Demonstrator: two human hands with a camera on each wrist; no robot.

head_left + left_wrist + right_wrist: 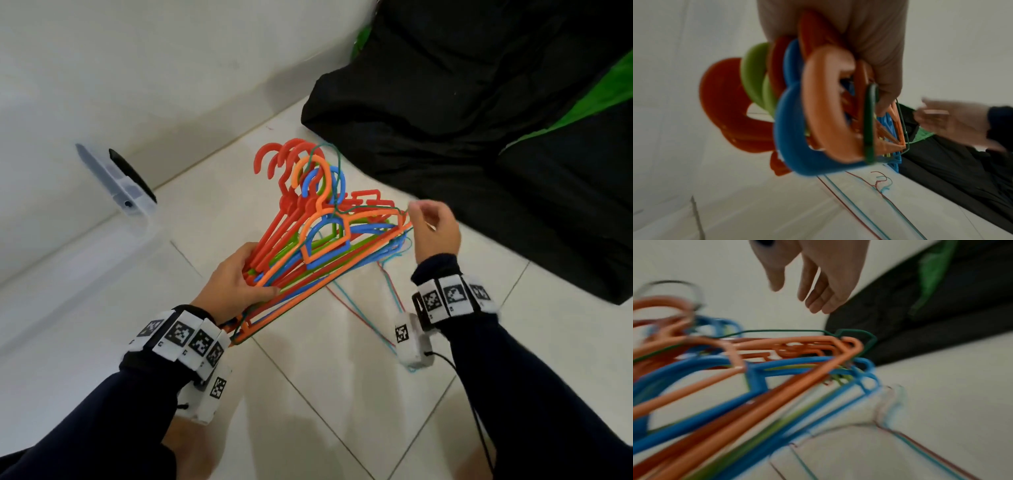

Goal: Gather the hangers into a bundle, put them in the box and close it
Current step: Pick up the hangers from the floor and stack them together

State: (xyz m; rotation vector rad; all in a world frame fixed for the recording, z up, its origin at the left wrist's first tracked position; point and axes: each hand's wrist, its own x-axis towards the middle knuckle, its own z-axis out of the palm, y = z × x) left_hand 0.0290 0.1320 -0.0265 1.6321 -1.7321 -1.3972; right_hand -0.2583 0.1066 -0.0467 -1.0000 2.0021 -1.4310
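Observation:
My left hand grips a bundle of plastic hangers in red, orange, blue and green by one shoulder end, lifted above the tiled floor. In the left wrist view the bundle fills the picture under my left hand. A thin dark green wire hanger lies on top of the bundle. My right hand hovers at the far shoulder end with relaxed fingers and holds nothing. Thin red and teal wire hangers lie flat on the floor under the bundle.
A clear plastic box stands at the left by the wall, with a clear part bearing a black handle at its far end. A black and green padded cover lies on the floor at the right. A cable trails from my right wrist.

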